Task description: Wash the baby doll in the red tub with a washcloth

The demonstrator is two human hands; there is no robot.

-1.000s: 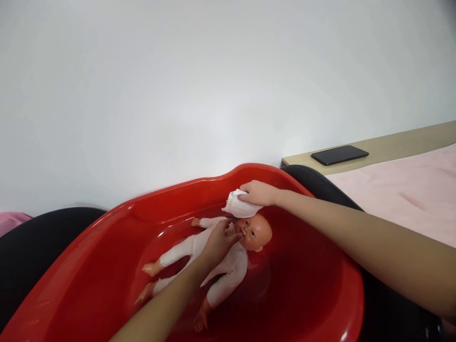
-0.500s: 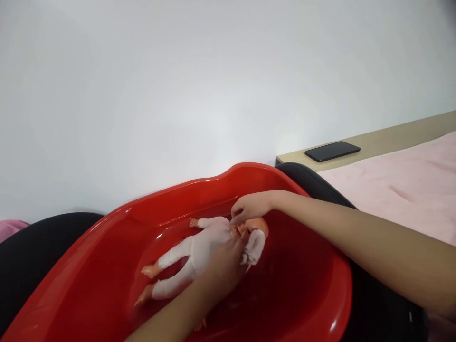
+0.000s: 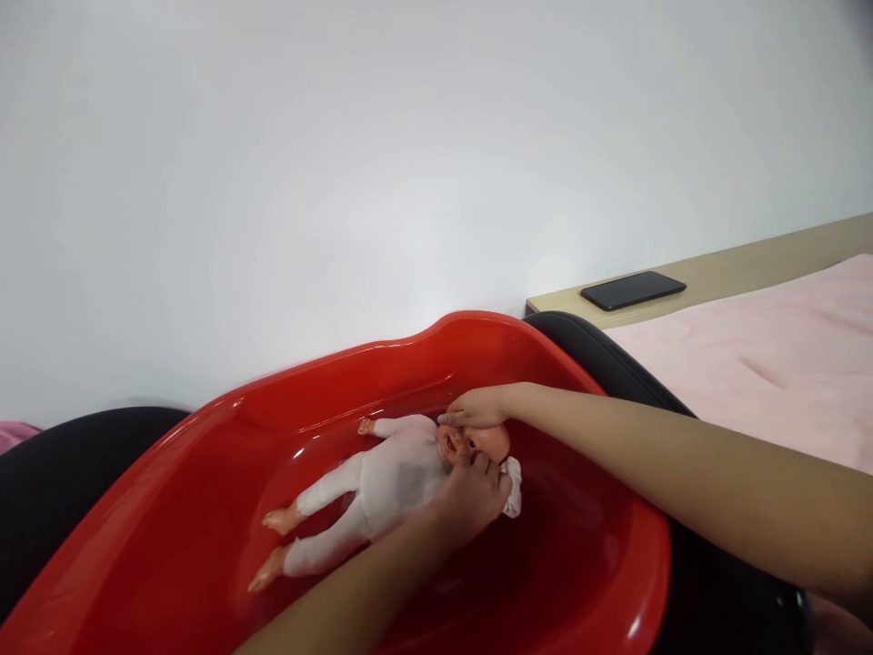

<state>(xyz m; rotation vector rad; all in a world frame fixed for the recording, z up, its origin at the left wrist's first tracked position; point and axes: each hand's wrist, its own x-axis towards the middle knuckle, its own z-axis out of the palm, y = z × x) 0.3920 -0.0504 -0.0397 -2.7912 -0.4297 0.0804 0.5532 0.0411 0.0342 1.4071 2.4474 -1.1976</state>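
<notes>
A baby doll (image 3: 382,482) in a white bodysuit lies on its back inside a red plastic tub (image 3: 327,382), head to the right. My left hand (image 3: 474,496) is closed on a white cloth (image 3: 514,485) and presses it against the near side of the doll's head. Reaching in from the right, my right hand (image 3: 477,409) rests on the doll's face with its fingers curled over the forehead and eyes. Most of the cloth is hidden behind my left hand.
The tub rests on something black (image 3: 75,473) that shows on both sides. To the right lies a bed with a pink cover (image 3: 764,364), and a black phone (image 3: 633,289) sits on its beige wooden ledge. A plain white wall fills the background.
The white cloth went from my right hand above the doll's head to my left hand at the head's near side. My right hand dropped onto the doll's face.
</notes>
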